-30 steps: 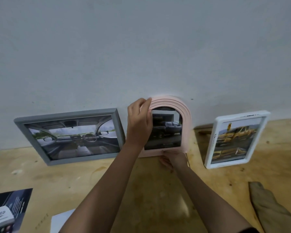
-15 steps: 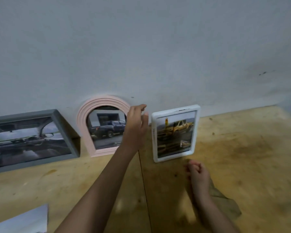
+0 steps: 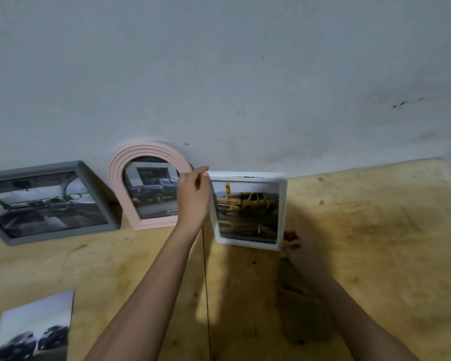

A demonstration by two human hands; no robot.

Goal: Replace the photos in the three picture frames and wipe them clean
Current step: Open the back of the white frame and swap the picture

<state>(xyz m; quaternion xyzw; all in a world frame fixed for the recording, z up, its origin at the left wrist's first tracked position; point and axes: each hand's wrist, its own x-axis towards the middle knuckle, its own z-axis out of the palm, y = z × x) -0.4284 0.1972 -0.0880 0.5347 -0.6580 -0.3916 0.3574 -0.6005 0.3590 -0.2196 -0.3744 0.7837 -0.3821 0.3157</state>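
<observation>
- My left hand (image 3: 193, 196) curls its fingers around the top left corner of the white frame (image 3: 283, 209).
- My right hand (image 3: 301, 252) sits blurred at that frame's lower right corner; I cannot tell how its fingers lie.
- The white frame stands against the wall (image 3: 219, 74), just beside the pink arched frame (image 3: 117, 183).
- The grey frame (image 3: 94, 183) leans further left; a loose photo (image 3: 34, 327) lies on the wooden table (image 3: 375, 243).

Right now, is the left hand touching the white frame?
Touching. The head view shows the left hand with its fingers on the upper left corner of the white frame, with no gap visible.
</observation>
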